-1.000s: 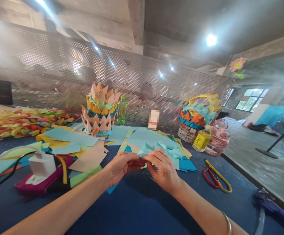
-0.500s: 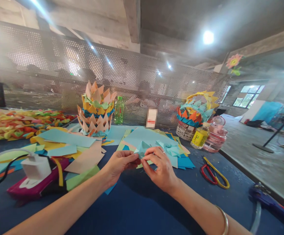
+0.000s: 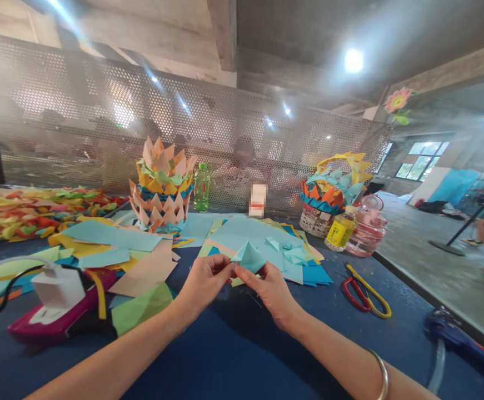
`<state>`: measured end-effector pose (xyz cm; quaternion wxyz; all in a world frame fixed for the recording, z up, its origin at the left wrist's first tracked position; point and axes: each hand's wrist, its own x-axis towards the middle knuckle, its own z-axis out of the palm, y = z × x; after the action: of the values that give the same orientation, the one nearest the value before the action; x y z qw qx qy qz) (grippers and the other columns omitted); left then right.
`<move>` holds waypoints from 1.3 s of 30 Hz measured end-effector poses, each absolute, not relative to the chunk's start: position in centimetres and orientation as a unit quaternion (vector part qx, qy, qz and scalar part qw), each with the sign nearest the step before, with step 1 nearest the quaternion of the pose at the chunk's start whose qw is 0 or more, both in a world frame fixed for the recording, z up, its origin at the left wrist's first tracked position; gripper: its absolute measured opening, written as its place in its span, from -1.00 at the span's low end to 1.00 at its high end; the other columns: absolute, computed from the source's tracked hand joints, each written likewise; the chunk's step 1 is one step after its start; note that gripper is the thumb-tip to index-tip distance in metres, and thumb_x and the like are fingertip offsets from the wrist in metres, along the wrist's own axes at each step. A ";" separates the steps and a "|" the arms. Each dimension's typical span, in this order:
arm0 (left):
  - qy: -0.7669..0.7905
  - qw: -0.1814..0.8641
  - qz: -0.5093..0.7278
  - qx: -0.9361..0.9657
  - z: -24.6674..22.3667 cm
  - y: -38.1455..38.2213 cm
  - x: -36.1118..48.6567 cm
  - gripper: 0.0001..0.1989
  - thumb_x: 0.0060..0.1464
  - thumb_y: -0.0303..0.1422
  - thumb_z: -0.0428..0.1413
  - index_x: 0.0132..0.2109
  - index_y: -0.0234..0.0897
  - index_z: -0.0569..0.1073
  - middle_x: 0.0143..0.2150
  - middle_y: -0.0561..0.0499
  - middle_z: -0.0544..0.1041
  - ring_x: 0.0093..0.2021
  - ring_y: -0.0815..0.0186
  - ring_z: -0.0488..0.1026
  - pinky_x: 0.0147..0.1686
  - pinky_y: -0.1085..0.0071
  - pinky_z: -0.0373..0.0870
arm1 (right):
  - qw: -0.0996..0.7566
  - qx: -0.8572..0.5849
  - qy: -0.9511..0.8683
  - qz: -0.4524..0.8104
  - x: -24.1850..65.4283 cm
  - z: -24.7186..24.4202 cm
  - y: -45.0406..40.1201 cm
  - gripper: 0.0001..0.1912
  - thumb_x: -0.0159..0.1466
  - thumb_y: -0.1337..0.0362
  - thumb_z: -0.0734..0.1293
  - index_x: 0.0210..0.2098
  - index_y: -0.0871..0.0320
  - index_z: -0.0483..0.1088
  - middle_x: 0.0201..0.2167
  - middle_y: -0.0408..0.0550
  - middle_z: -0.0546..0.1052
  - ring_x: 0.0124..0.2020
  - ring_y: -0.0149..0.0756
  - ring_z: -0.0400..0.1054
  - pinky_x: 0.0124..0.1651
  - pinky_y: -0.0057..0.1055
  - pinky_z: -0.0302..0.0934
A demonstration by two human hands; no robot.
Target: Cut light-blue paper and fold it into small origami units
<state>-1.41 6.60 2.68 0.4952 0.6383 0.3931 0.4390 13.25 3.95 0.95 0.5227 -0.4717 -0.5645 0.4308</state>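
Observation:
A light blue folded paper piece point(image 3: 249, 256) with a pointed top is held between both hands above the dark blue table. My left hand point(image 3: 209, 278) pinches its left corner between thumb and fingers. At its lower right edge, my right hand point(image 3: 273, 291) grips it, thumb in front and the fingers partly hidden behind. Just beyond lie several small folded light blue pieces point(image 3: 295, 254) on a stack of coloured paper sheets point(image 3: 242, 229).
Scissors point(image 3: 367, 294) with red and yellow handles lie at right, near a blue hose-ended tool point(image 3: 462, 339). Bottles point(image 3: 340, 230) and a paper basket point(image 3: 317, 219) stand behind. At left are a purple power strip point(image 3: 37, 328), loose paper point(image 3: 141, 275) and a folded-paper pineapple shape point(image 3: 160, 205).
The folded paper now stands with its point up and more of its face showing. My right fingers have moved from in front of it to behind, with the thumb on the near edge.

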 end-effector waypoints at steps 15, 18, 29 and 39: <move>0.376 0.641 0.413 0.526 2.4 7.2 -1.9 -0.83 -0.19 -0.36 0.23 -0.53 -0.36 0.42 -0.55 0.05 0.42 -0.47 0.44 0.35 -0.40 0.53 0.25 | 0.534 -0.419 -0.528 0.510 13.7 1.3 4.1 -0.70 -0.02 0.13 0.41 -0.38 0.24 0.45 -0.44 -0.11 0.49 -0.42 -0.35 0.30 -0.27 -0.43 0.16; 0.356 0.666 0.403 0.517 2.3 7.2 -2.0 -0.82 -0.21 -0.39 0.24 -0.56 -0.36 0.39 -0.57 0.07 0.41 -0.48 0.45 0.35 -0.40 0.53 0.25 | 0.524 -0.397 -0.514 0.551 13.6 1.5 3.9 -0.68 -0.05 0.14 0.43 -0.37 0.24 0.46 -0.42 -0.09 0.49 -0.40 -0.34 0.31 -0.23 -0.39 0.16; 0.414 0.636 0.404 0.511 2.7 7.6 -1.9 -0.79 -0.16 -0.30 0.20 -0.37 -0.33 0.40 -0.47 0.01 0.48 -0.39 0.33 0.44 -0.36 0.44 0.35 | 0.570 -0.431 -0.499 0.491 14.6 1.5 4.5 -0.67 0.15 0.05 0.26 -0.18 0.11 0.28 -0.34 -0.11 0.35 -0.29 -0.35 0.26 -0.34 -0.46 0.16; 0.413 0.582 0.432 0.552 2.3 8.3 -2.0 -0.78 -0.15 -0.28 0.19 -0.37 -0.30 0.37 -0.57 0.13 0.42 -0.54 0.44 0.38 -0.48 0.52 0.30 | 0.553 -0.413 -0.582 0.430 14.4 1.0 4.5 -0.53 0.08 0.18 0.34 -0.06 0.08 0.13 -0.33 -0.14 0.36 -0.39 -0.42 0.26 -0.36 -0.46 0.19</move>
<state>-2.01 8.27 2.27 0.5815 0.5519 0.4131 0.4320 14.40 4.48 1.03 0.5527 -0.4129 -0.5824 0.4299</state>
